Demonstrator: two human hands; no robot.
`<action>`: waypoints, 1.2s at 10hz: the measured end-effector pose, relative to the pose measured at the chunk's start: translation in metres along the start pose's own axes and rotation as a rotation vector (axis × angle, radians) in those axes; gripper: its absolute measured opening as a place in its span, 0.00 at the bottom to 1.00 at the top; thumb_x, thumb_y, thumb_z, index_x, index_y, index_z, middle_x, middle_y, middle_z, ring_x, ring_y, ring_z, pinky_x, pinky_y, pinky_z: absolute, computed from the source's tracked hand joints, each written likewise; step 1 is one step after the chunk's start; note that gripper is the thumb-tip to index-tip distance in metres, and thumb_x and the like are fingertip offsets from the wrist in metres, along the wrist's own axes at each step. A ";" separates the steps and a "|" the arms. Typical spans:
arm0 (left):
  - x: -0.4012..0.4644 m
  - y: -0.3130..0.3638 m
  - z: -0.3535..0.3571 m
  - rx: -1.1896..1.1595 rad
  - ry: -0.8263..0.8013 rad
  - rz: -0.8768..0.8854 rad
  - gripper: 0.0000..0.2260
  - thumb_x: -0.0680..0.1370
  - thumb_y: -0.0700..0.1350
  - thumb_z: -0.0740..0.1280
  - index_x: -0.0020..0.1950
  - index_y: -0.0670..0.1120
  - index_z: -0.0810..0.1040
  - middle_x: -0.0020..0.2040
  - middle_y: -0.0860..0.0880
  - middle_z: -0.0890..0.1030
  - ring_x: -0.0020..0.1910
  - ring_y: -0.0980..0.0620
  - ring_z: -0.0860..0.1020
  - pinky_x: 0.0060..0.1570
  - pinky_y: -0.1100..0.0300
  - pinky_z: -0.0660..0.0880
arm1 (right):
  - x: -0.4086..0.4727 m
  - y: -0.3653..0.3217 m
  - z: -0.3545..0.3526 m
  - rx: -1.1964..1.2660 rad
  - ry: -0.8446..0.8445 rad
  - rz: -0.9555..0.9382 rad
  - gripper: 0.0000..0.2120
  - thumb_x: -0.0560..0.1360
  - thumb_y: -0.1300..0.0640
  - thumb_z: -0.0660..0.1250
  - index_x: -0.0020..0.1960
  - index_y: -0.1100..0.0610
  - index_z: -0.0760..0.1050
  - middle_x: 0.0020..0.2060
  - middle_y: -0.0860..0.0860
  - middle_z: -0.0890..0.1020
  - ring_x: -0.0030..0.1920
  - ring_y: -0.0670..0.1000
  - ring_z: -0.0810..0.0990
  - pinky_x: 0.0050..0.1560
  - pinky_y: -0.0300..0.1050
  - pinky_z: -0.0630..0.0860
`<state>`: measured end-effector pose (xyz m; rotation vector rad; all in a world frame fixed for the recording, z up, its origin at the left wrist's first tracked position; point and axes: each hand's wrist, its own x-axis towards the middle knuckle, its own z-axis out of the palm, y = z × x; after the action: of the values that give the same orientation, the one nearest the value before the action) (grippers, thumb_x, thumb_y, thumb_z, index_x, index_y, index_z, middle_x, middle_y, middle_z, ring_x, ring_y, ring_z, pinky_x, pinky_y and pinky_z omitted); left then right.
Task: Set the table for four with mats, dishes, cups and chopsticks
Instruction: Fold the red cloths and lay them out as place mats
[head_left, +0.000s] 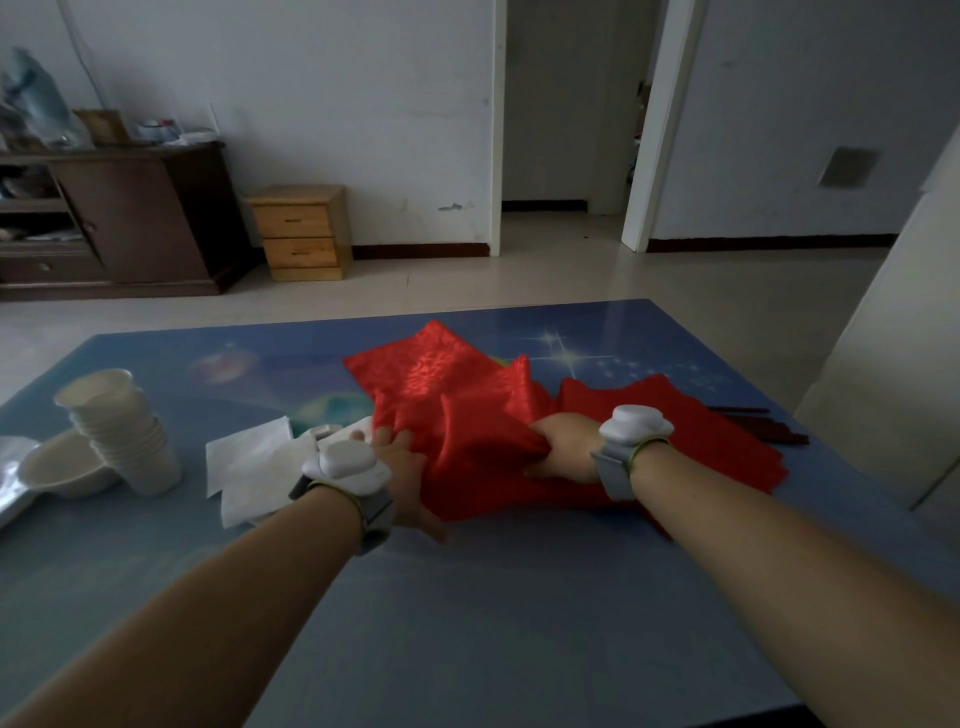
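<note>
A heap of shiny red cloth mats (457, 410) lies rumpled in the middle of the blue table (467, 597). My right hand (563, 449) grips a fold of the red cloth and bunches it up. My left hand (408, 480) lies against the heap's left edge with its fingers under the cloth; whether they grip it is hidden. A stack of white paper cups (122, 431) leans at the left, beside a white bowl (65, 470). Dark chopsticks (763, 428) poke out from under the cloth at the right.
White paper napkins (249, 467) lie just left of my left hand. A foil-like sheet (13, 483) sits at the table's left edge. Beyond the table are a dark cabinet (130, 223), a small wooden drawer unit (301, 231) and an open doorway (566, 119).
</note>
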<state>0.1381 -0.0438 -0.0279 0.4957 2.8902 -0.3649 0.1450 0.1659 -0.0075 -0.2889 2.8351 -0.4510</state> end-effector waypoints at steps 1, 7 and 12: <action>-0.002 0.011 -0.016 -0.033 0.240 0.042 0.53 0.58 0.72 0.68 0.76 0.48 0.58 0.78 0.51 0.47 0.77 0.48 0.42 0.72 0.41 0.37 | -0.002 -0.021 -0.005 -0.027 -0.013 -0.016 0.18 0.77 0.55 0.65 0.64 0.60 0.73 0.60 0.57 0.78 0.60 0.56 0.76 0.57 0.43 0.70; -0.012 0.000 -0.035 -0.664 0.325 -0.156 0.13 0.77 0.40 0.62 0.58 0.35 0.76 0.59 0.36 0.78 0.60 0.39 0.75 0.55 0.55 0.69 | 0.000 -0.003 -0.009 -0.160 0.035 0.119 0.18 0.72 0.52 0.70 0.59 0.58 0.76 0.58 0.56 0.79 0.59 0.56 0.77 0.54 0.42 0.71; -0.004 -0.012 -0.043 -0.804 0.336 -0.100 0.09 0.70 0.41 0.72 0.45 0.42 0.74 0.48 0.43 0.78 0.53 0.43 0.77 0.48 0.57 0.69 | 0.008 -0.026 -0.025 0.514 0.474 -0.188 0.09 0.73 0.53 0.70 0.50 0.56 0.77 0.36 0.44 0.76 0.39 0.45 0.75 0.38 0.32 0.68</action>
<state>0.1315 -0.0445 0.0168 0.2788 3.0216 0.9211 0.1340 0.1464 0.0221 -0.3839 2.9907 -1.4223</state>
